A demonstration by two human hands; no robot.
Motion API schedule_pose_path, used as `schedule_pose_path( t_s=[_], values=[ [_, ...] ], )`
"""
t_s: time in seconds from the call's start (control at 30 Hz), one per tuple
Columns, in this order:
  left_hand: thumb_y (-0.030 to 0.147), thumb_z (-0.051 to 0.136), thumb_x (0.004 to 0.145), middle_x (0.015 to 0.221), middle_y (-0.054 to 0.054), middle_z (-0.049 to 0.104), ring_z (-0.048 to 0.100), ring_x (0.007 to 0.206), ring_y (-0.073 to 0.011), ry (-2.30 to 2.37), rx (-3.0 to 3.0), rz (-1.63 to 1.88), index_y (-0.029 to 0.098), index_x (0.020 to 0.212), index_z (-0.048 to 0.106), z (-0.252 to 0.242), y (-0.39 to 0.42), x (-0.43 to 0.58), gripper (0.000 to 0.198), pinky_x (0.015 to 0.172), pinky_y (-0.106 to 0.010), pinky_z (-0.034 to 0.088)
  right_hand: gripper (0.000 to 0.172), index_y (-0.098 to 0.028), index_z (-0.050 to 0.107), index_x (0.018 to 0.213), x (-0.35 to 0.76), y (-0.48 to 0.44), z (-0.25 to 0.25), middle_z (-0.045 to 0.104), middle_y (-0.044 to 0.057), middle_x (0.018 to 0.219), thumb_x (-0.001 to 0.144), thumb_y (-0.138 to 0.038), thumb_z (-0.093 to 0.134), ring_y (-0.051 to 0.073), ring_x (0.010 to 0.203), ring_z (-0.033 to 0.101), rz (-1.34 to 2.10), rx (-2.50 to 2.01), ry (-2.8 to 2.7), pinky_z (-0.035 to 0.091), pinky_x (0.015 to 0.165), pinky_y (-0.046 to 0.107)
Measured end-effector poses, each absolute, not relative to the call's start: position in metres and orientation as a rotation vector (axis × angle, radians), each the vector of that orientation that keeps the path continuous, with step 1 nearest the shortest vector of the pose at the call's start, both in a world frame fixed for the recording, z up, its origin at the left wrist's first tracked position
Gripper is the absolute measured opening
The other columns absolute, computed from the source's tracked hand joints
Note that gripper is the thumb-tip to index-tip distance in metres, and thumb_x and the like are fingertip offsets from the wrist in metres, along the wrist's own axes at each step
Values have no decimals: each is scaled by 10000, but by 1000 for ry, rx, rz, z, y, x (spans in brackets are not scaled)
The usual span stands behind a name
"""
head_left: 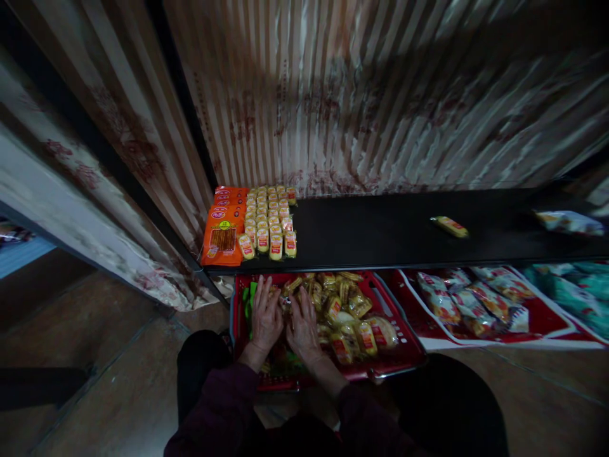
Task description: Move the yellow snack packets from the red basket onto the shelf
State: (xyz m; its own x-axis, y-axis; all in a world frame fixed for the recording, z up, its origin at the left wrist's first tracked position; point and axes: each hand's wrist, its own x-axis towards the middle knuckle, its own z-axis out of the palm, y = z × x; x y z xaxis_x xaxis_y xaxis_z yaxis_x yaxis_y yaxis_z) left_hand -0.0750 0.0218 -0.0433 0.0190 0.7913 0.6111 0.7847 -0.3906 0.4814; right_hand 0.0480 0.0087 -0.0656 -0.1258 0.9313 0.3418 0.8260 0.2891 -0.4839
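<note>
Both hands reach into a red shopping basket [399, 317] full of small wrapped snacks. My left hand [267, 320] lies over the basket's left part, fingers stretched forward on the packets, beside some bright green packaging [246, 304]. Close to it, my right hand [303, 327] has its fingers extended down onto the wrapped snacks [316, 293]. Small clear-wrapped packets lie between and ahead of the fingertips, partly covered by them. To the right in the basket are yellow snack packs with red labels [366, 336].
On the black shelf [361, 228] behind the basket, orange packets [223, 238] and rows of small yellow packs [269, 219] stand at the left. A single yellow pack [451, 226] lies farther right, near a white-blue packet [568, 222]. Below are bagged snacks [476, 298]. A striped curtain [333, 95] hangs behind.
</note>
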Motion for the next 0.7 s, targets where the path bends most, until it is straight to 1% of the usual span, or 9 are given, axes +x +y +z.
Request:
schedule_pose_path(
  t_s=[0.07, 0.13, 0.23, 0.33, 0.47, 0.57, 0.63, 0.7],
  values=[
    [12, 405, 796, 1404, -138, 471, 241, 1418, -242, 1758, 2141, 1255, 154, 1118, 607, -51, 11, -73, 406, 1085, -520, 364, 586, -133, 473, 1339, 48, 0, -68, 285, 169, 1510, 758, -57, 459, 298, 1412, 236, 290, -1609, -2035, 339, 1090, 501],
    [6, 409, 775, 1356, -138, 519, 325, 1382, -238, 1815, 2027, 1101, 154, 1076, 631, -60, 1, -71, 402, 1091, -499, 366, 588, -114, 504, 1316, 49, -9, -68, 331, 177, 1487, 732, -55, 482, 310, 1400, 262, 361, -1647, -2092, 347, 1085, 491],
    [-6, 411, 750, 1243, -142, 602, 478, 1270, -224, 1802, 1908, 810, 146, 1026, 653, -71, -13, -68, 398, 1083, -438, 387, 511, -91, 553, 1269, 50, -19, -63, 370, 183, 1464, 762, -91, 486, 307, 1386, 293, 445, -1710, -2128, 351, 1083, 461],
    [-8, 436, 727, 1149, -142, 645, 555, 1168, -218, 1746, 1844, 645, 140, 977, 665, -78, -24, -67, 369, 1056, -385, 406, 457, -88, 581, 1238, 55, -23, -58, 404, 175, 1447, 792, -115, 480, 276, 1369, 330, 491, -1748, -2122, 323, 1104, 426],
    [-12, 471, 686, 961, -148, 679, 609, 1037, -227, 1683, 1835, 440, 133, 812, 674, -84, -34, -66, 280, 989, -346, 442, 409, -106, 600, 1213, 66, -24, -57, 575, 147, 1301, 824, -146, 480, 229, 1325, 401, 593, -1802, -2114, 306, 1109, 393],
    [7, 463, 717, 980, -135, 683, 606, 1025, -216, 1695, 1815, 403, 142, 821, 683, -84, -37, -65, 278, 973, -325, 441, 365, -74, 627, 1166, 75, -26, -62, 654, 161, 1177, 841, -151, 479, 225, 1287, 445, 679, -1872, -2166, 303, 1101, 368],
    [20, 470, 731, 996, -107, 688, 603, 1026, -199, 1729, 1737, 424, 159, 832, 689, -84, -38, -65, 279, 968, -304, 437, 333, -90, 648, 1129, 80, -27, -64, 671, 143, 1152, 852, -157, 476, 218, 1253, 481, 741, -1902, -2214, 314, 1088, 349],
    [19, 482, 728, 988, -87, 696, 602, 1028, -188, 1742, 1683, 445, 172, 821, 696, -84, -38, -65, 279, 973, -289, 429, 308, -120, 667, 1090, 83, -27, -63, 673, 117, 1161, 870, -161, 456, 198, 1184, 544, 835, -1932, -2237, 362, 1041, 305]
  ],
)
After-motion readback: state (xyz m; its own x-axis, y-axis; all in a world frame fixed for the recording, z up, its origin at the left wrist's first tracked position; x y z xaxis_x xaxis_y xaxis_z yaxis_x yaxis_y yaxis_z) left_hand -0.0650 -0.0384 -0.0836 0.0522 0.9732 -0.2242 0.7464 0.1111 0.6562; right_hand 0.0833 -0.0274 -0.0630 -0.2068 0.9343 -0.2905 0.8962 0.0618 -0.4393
